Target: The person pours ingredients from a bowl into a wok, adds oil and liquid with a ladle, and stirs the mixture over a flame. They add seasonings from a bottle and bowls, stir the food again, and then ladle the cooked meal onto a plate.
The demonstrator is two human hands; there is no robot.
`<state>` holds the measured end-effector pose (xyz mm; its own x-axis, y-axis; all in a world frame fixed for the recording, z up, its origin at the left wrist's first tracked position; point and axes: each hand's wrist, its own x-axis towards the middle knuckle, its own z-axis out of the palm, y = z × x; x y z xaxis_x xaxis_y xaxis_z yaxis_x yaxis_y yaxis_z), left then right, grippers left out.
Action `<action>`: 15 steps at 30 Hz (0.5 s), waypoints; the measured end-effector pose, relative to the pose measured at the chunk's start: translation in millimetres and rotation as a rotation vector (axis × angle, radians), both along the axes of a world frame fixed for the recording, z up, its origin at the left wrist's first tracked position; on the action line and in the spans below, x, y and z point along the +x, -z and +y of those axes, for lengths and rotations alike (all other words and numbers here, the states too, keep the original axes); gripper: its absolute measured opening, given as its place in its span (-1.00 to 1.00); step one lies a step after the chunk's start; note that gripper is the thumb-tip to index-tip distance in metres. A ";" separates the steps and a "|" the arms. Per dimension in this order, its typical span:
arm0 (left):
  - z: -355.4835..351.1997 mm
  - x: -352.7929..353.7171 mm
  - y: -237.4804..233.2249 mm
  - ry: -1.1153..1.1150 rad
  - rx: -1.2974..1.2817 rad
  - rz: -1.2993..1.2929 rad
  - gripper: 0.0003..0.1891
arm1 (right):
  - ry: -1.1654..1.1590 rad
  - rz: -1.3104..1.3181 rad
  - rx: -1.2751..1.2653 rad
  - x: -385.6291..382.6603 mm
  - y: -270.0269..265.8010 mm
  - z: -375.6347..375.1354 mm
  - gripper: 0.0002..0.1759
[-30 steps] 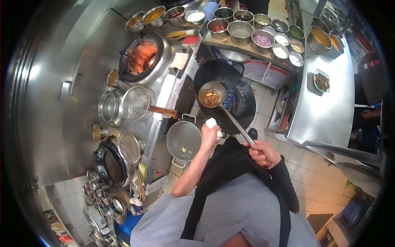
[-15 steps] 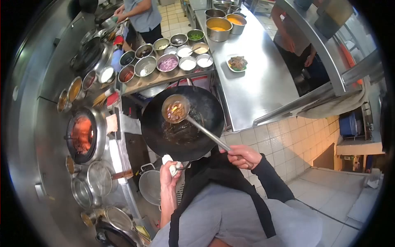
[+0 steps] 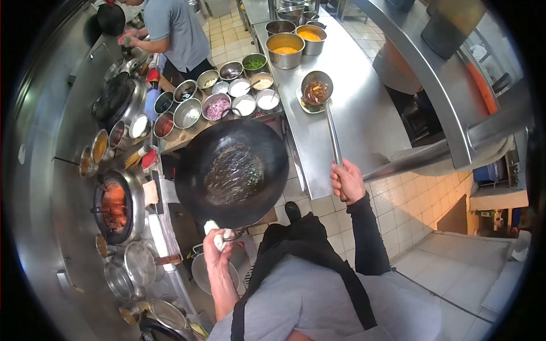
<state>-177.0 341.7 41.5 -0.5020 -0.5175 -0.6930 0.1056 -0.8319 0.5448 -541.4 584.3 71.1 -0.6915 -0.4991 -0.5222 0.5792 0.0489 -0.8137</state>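
My left hand is closed round a white cloth on the handle of a black wok. Dark sauce residue and oil coat the wok's inside. In my right hand is the long metal handle of a ladle. Brown sauce with small bits fills the ladle's bowl, which is over a small white plate on the steel counter. The ladle hides most of that plate and the food on it.
Metal bowls of ingredients, among them chopped onion, stand beyond the wok. Pots of orange liquid are on the steel counter. A lit burner glows at left. A co-worker stands at the far left; another person is behind the counter.
My right hand has swung the filled ladle from over the wok to over the plate at the right. The wok has shifted left and tilted somewhat, still in my left hand.
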 end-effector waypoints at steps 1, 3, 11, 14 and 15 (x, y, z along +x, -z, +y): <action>-1.2 2.6 -1.8 -0.069 0.006 0.003 -0.76 | 0.017 0.020 0.019 -6.4 7.4 -4.3 -0.83; -7.4 14.8 -11.0 -0.140 0.045 0.072 -0.78 | 0.039 0.046 0.052 -14.2 17.5 -8.9 -0.83; -47.7 86.1 -38.4 -0.490 -0.081 0.047 -0.78 | 0.040 0.128 0.185 -28.7 19.2 -18.2 -0.83; -85.2 119.5 -35.8 -0.543 -0.053 0.136 -0.81 | 0.050 0.182 0.251 -29.0 22.8 -22.2 -0.84; -96.3 131.2 -32.3 -0.593 -0.083 0.173 -0.85 | 0.057 0.191 0.269 -27.8 23.2 -24.3 -0.84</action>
